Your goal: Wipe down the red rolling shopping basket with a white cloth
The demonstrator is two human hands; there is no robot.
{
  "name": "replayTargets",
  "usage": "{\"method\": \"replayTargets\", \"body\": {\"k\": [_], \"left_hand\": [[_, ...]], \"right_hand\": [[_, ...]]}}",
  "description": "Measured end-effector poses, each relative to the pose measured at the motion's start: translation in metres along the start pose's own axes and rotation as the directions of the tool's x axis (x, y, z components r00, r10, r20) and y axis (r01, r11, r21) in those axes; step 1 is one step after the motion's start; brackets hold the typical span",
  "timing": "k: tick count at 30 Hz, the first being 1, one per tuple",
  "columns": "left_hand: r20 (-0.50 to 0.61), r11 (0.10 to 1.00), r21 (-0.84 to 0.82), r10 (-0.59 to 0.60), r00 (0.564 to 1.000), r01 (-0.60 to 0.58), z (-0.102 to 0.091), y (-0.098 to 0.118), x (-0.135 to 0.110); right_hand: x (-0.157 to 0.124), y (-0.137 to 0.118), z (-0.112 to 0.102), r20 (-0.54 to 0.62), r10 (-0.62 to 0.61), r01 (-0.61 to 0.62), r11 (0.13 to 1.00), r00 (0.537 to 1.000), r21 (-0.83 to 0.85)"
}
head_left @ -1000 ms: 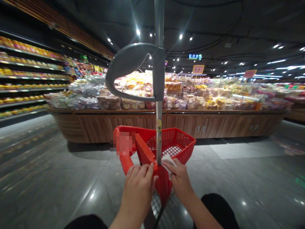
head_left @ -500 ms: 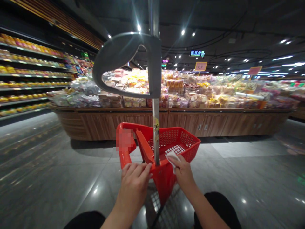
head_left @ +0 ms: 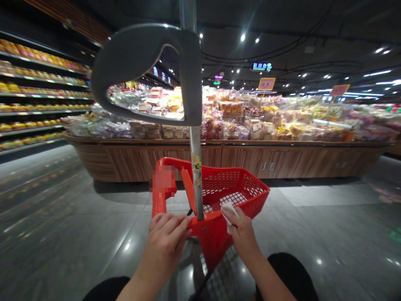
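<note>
A red plastic shopping cart (head_left: 216,228) with a perforated basket stands in front of me, side-on. My left hand (head_left: 167,232) is wrapped over the cart's red edge, just left of a metal pole (head_left: 194,184). The pole rises from the cart and carries a large grey loop-shaped piece (head_left: 134,42) near the top. In my right hand (head_left: 242,228) a white cloth or tissue (head_left: 230,213) is pinched, pressed on the basket's near rim. The thumb and part of the fingers cover some of the cloth. The red handle (head_left: 159,200) lies beyond my left hand.
Across the aisle stands a wooden display counter (head_left: 150,161) piled with packaged food (head_left: 234,113). Stocked shelves (head_left: 40,96) line the left wall. Grey shiny floor (head_left: 103,225) lies around the cart, and my knees show at the bottom.
The cart's pole and grey loop have tilted or shifted left and nearer to me. My left hand has moved slightly left with the cart's edge; the cloth remains at the basket rim.
</note>
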State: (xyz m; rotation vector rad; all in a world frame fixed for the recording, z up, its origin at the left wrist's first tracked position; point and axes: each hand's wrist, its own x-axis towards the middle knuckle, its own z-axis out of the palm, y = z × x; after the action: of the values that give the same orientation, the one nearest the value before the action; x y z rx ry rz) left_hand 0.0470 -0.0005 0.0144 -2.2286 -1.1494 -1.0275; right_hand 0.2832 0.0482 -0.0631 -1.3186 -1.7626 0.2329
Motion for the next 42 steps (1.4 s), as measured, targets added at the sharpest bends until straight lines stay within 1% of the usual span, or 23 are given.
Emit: {"method": "replayTargets", "body": {"k": [2, 3, 5, 7, 9, 12, 13, 15, 18, 20, 25, 27, 29, 31, 33, 34, 35, 36, 37, 38, 40, 42], "left_hand": [[0.013, 1.0, 0.0, 0.015, 1.0, -0.015, -0.001, -0.005, -0.001], [0.02, 1.0, 0.001, 0.022, 1.0, -0.022, -0.001, -0.008, -0.002], [0.027, 0.999, 0.0, 0.034, 0.999, -0.034, -0.001, -0.013, -0.003], [0.023, 0.999, -0.005, 0.052, 0.998, -0.052, -0.001, -0.017, -0.004], [0.016, 0.997, -0.01, 0.071, 0.997, -0.071, -0.002, -0.021, -0.005], [0.015, 0.996, -0.007, 0.085, 0.996, -0.085, -0.004, -0.028, -0.005], [0.014, 0.996, -0.004, 0.089, 0.996, -0.089, -0.004, -0.03, -0.005], [0.012, 0.994, 0.0, 0.105, 0.994, -0.105, -0.005, -0.034, -0.005], [0.012, 0.993, -0.005, 0.118, 0.993, -0.118, -0.005, -0.037, -0.006], [0.015, 0.993, -0.009, 0.12, 0.993, -0.12, -0.005, -0.039, -0.007], [0.069, 0.991, -0.012, 0.136, 0.988, -0.135, -0.007, -0.049, -0.009], [0.11, 0.99, 0.0, 0.143, 0.984, -0.144, -0.009, -0.052, -0.009], [0.155, 0.992, 0.052, 0.105, 0.982, -0.114, -0.012, -0.049, -0.009], [0.186, 0.99, 0.129, 0.026, 0.982, -0.051, -0.012, -0.041, -0.007], [0.199, 0.983, 0.183, -0.045, 0.979, 0.008, -0.009, -0.031, -0.004], [0.198, 0.981, 0.193, -0.072, 0.978, 0.033, -0.007, -0.026, -0.003], [0.19, 0.979, 0.197, -0.094, 0.977, 0.056, -0.005, -0.022, -0.002], [0.172, 0.978, 0.196, -0.106, 0.979, 0.072, -0.002, -0.02, -0.001], [0.147, 0.978, 0.193, -0.113, 0.983, 0.084, 0.0, -0.019, -0.001], [0.123, 0.978, 0.188, -0.11, 0.986, 0.086, 0.001, -0.019, 0.0], [0.09, 0.982, 0.176, -0.088, 0.992, 0.071, 0.002, -0.021, -0.001], [0.076, 0.985, 0.164, -0.068, 0.995, 0.055, 0.001, -0.024, -0.003]], "right_hand": [[0.0, 0.0, -0.001, 0.048, -0.024, 0.023, 1.0, 0.999, 0.008], [0.001, 0.001, -0.002, 0.058, -0.01, 0.01, 1.0, 0.998, -0.007], [0.005, 0.006, -0.005, 0.044, 0.055, -0.052, 0.996, 0.998, -0.066], [0.007, 0.009, -0.007, 0.006, 0.107, -0.105, 0.988, 0.994, -0.111], [0.006, 0.006, -0.006, 0.023, 0.074, -0.071, 0.993, 0.997, -0.099], [0.003, -0.001, -0.002, 0.094, -0.038, 0.043, 0.997, 0.995, -0.058], [0.003, -0.002, -0.001, 0.111, -0.055, 0.062, 0.996, 0.992, -0.059], [0.003, 0.0, -0.001, 0.115, -0.035, 0.046, 0.995, 0.993, -0.091], [0.006, 0.008, -0.003, 0.079, 0.054, -0.04, 0.985, 0.995, -0.167], [0.006, 0.007, -0.004, 0.075, 0.079, -0.064, 0.98, 0.994, -0.187], [-0.001, -0.013, 0.001, 0.142, -0.023, 0.039, 0.993, 0.99, -0.113], [-0.001, -0.014, -0.001, 0.164, 0.0, 0.02, 0.992, 0.986, -0.124], [0.003, -0.008, -0.006, 0.184, 0.069, -0.036, 0.983, 0.981, -0.178], [0.011, -0.001, -0.014, 0.204, 0.131, -0.078, 0.966, 0.97, -0.248], [0.023, -0.001, -0.022, 0.234, 0.149, -0.077, 0.954, 0.961, -0.289], [0.029, -0.005, -0.025, 0.254, 0.127, -0.052, 0.959, 0.959, -0.28], [0.036, -0.012, -0.026, 0.279, 0.076, -0.006, 0.969, 0.957, -0.246], [0.043, -0.021, -0.026, 0.307, 0.002, 0.061, 0.979, 0.952, -0.193], [0.049, -0.031, -0.025, 0.342, -0.103, 0.151, 0.982, 0.934, -0.114], [0.056, -0.041, -0.021, 0.38, -0.215, 0.246, 0.968, 0.9, -0.036], [0.071, -0.059, -0.008, 0.466, -0.397, 0.413, 0.908, 0.791, 0.073], [0.087, -0.07, 0.009, 0.558, -0.497, 0.538, 0.836, 0.665, 0.104]]}}
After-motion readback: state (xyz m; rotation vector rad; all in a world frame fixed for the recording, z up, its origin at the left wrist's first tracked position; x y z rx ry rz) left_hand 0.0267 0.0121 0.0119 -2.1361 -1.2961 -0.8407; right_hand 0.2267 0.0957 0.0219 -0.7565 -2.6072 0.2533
